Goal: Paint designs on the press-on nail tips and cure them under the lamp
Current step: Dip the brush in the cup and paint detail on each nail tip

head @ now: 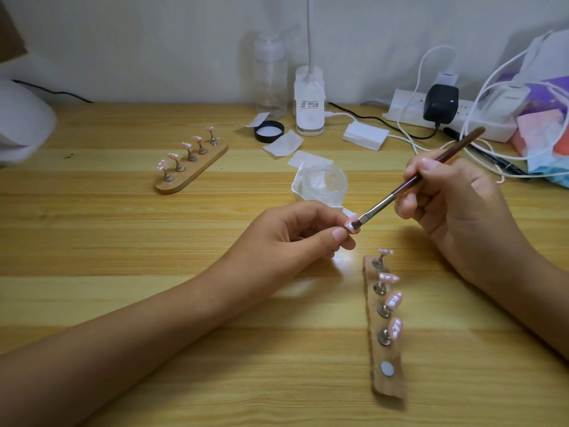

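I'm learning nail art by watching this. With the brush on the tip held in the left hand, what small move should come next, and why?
Probably a short stroke of the brush along the nail tip: its bristles touch it, the left hand pinches it steady and the right hand grips the handle.

Your left grip [295, 238] hides most of the tip [444, 225] — whatever carries it is buried between thumb and finger, and the brush [415, 180] bristles mask its face, so its design cannot be told. The white dome [21, 124] is blurred and cut by the left edge. The desk lamp [310, 87] leaves the top edge — its label [309, 105] is too small to read. The bag [548, 100] runs off the right.
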{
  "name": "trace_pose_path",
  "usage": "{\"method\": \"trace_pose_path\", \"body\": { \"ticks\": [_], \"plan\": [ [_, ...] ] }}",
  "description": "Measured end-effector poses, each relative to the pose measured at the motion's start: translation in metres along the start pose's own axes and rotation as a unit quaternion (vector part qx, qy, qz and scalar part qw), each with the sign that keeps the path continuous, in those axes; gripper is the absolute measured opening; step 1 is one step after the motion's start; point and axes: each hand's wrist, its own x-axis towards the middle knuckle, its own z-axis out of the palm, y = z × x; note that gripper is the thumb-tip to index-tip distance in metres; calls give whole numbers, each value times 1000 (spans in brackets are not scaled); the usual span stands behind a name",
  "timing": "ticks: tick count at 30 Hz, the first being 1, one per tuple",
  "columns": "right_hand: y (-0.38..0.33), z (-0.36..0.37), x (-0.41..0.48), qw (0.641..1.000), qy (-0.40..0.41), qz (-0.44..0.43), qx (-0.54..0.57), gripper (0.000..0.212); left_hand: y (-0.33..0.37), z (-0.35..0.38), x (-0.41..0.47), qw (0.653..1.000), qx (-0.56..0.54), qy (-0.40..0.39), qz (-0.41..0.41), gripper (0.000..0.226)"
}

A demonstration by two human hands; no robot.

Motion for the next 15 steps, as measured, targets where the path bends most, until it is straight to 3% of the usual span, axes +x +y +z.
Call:
{"method": "trace_pose_path", "body": {
  "ticks": [10,15],
  "plan": [
    [1,0,1,998,46,-23,-18,11,1,1,1,1000,-1,-1,6,15],
    [-1,0,3,997,60,-33,16,26,4,1,-1,1000,-4,-10,1,10]
  ]
}}
